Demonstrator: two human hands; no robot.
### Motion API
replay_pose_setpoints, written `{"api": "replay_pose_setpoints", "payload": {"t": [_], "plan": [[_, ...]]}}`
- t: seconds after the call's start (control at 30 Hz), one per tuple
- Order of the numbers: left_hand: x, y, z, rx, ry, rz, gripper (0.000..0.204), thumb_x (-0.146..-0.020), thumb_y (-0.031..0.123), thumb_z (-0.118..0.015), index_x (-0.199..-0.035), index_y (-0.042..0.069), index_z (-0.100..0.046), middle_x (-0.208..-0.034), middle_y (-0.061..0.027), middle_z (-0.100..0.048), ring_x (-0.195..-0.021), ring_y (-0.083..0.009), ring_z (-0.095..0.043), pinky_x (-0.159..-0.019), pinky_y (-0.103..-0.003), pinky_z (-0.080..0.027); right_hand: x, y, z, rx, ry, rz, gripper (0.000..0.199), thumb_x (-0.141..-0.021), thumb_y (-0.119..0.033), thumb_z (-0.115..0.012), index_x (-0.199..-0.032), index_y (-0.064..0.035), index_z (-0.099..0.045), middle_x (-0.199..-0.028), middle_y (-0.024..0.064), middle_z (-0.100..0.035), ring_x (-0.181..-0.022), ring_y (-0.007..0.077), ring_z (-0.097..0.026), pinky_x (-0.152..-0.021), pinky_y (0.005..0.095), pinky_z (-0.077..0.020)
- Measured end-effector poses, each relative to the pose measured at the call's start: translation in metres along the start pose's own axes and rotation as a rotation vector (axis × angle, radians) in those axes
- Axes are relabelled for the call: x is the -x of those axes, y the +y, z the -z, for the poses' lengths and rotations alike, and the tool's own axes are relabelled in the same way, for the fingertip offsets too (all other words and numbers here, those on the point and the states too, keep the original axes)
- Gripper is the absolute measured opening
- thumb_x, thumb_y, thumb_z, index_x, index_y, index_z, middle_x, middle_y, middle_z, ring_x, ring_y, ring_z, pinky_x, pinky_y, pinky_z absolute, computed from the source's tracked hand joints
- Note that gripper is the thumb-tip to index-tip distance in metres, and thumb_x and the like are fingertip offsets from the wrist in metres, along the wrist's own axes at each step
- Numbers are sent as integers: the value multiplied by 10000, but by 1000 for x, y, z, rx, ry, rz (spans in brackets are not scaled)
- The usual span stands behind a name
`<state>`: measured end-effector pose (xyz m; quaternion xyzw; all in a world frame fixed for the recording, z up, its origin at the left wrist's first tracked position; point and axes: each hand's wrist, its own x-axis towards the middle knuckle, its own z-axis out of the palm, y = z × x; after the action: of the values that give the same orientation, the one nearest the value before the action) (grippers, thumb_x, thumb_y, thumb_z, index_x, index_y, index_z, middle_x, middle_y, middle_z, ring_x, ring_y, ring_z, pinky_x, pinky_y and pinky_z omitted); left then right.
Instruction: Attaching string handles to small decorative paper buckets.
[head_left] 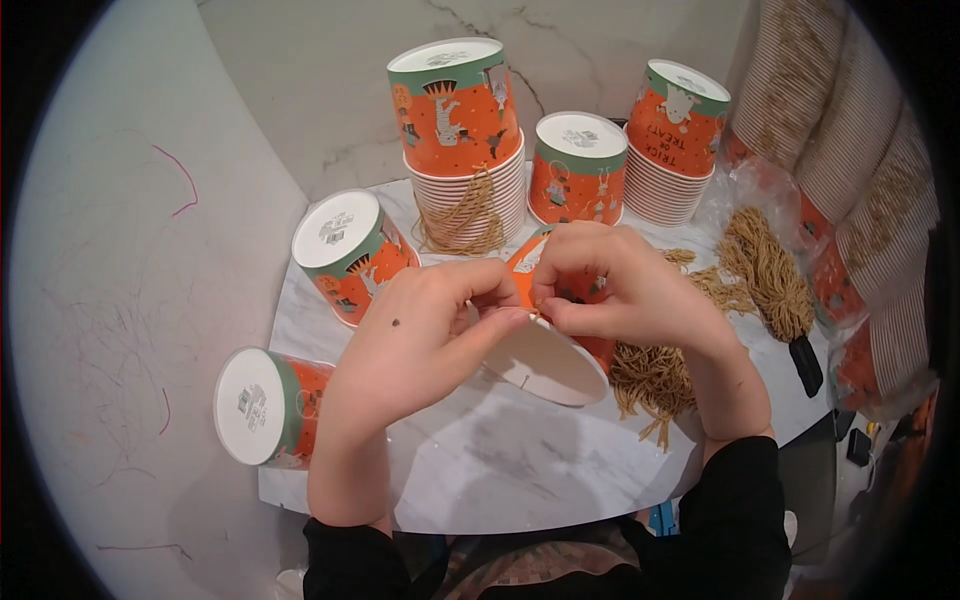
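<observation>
Over the middle of the table, an orange paper bucket (555, 365) is tilted with its white inside toward me. My left hand (415, 335) is closed at the bucket's rim, thumb and forefinger pinched together. Facing it, my right hand (620, 285) also pinches at the rim, on what looks like a short bit of tan cord, mostly hidden by the fingers. A small piece of cord (525, 382) shows against the bucket's inner wall. Beside my right wrist lies a bundle of cut tan cords (650, 380).
Upside-down stacks of buckets (465, 195) (672, 170) stand at the back, tan cords draped on one. Single buckets (578, 185) (345, 245) (250, 405) stand around. Right of these lie a cord hank (770, 275), a black object (805, 367) and bagged bucket stacks (850, 180).
</observation>
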<state>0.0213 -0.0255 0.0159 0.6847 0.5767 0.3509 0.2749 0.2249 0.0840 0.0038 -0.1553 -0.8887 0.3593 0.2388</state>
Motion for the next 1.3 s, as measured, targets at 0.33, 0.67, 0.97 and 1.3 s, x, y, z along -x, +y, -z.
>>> {"api": "replay_pose_setpoints", "payload": {"t": [0.33,0.67,0.97,1.3], "plan": [[-4,-3,2,95,-75,-16,147,-888,80,-718,-812,5,-617,-721,23,-586,-670,-65,-503,-614,-247,-415,8,-6,-5,116,27,54,118,-812,-106,-710,-852,-20,-639,-854,98,-604,-827,279,-614,-704,379,-499],[-3,-6,2,-226,-63,-33,193,-803,99,-797,-843,11,-629,-739,20,-568,-648,-79,-502,-602,-239,-411,9,1,0,169,-41,93,111,-822,-71,-728,-923,-36,-697,-899,94,-636,-848,280,-634,-735,372,-508],[-17,-23,0,-111,430,-191,155,-799,27,-737,-847,-6,-593,-766,-70,-593,-667,-152,-577,-636,-283,-476,11,8,33,268,460,48,172,-936,-144,-700,-980,22,-699,-886,108,-685,-804,204,-660,-720,329,-504],[-20,-29,0,-412,943,-905,314,-607,-102,-784,-847,65,-673,-767,-35,-601,-684,-224,-552,-600,-333,-438,18,20,51,-237,419,-260,698,-1045,-611,-463,-998,44,-700,-801,48,-676,-695,107,-592,-671,253,-506]]}}
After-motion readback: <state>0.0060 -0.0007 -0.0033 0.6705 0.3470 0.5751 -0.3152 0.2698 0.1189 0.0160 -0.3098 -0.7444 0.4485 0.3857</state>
